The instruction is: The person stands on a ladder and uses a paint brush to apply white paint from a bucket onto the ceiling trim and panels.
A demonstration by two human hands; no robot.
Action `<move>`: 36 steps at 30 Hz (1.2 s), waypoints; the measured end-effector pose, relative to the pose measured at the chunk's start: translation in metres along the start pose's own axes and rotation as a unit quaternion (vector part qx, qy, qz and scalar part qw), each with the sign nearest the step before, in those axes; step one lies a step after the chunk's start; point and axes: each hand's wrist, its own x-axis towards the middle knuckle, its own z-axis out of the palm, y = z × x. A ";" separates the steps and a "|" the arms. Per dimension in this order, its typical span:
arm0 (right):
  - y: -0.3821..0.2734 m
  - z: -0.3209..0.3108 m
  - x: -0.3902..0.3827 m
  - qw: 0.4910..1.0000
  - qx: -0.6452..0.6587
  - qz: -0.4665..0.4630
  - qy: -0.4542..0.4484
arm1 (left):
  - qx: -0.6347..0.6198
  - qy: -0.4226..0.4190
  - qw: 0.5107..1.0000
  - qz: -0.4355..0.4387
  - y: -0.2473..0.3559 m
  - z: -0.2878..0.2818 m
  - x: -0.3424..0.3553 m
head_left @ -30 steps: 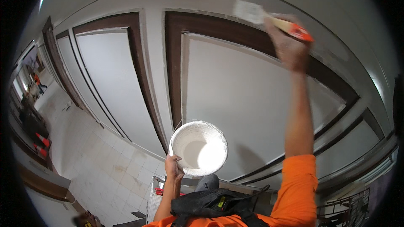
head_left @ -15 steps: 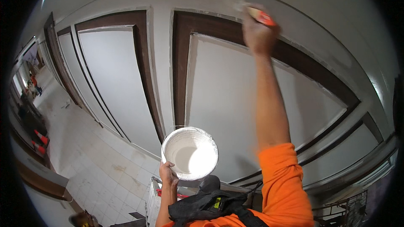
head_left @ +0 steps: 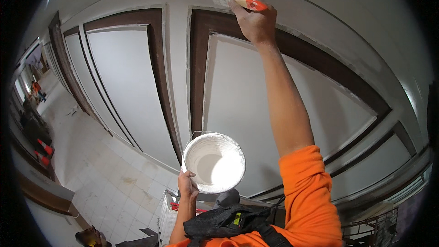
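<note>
At 6 o'clock of the view, your left hand grips the rim of a white paint bucket; white paint lies in its bottom and coats its walls. Up at 12 o'clock, your right hand has its fingers closed around a paintbrush with an orange handle. The long axis of the brush runs from 3 to 9 o'clock, and the bristles, white with paint, point to 9 o'clock and touch the white wall trim above the brown frame.
</note>
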 end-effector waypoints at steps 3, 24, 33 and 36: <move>0.014 -0.009 0.007 0.998 -0.048 0.021 -0.040 | 0.011 0.016 1.000 0.011 0.003 0.003 -0.005; 0.033 -0.095 0.004 0.991 -0.102 0.013 -0.088 | 0.044 0.019 0.999 0.012 0.007 0.010 -0.005; 0.017 -0.233 0.001 0.979 -0.162 0.086 -0.084 | 0.056 -0.006 0.997 -0.044 0.010 -0.007 0.016; 0.002 -0.256 0.000 0.965 -0.221 0.106 -0.090 | 0.077 -0.003 0.997 -0.026 0.015 0.004 0.013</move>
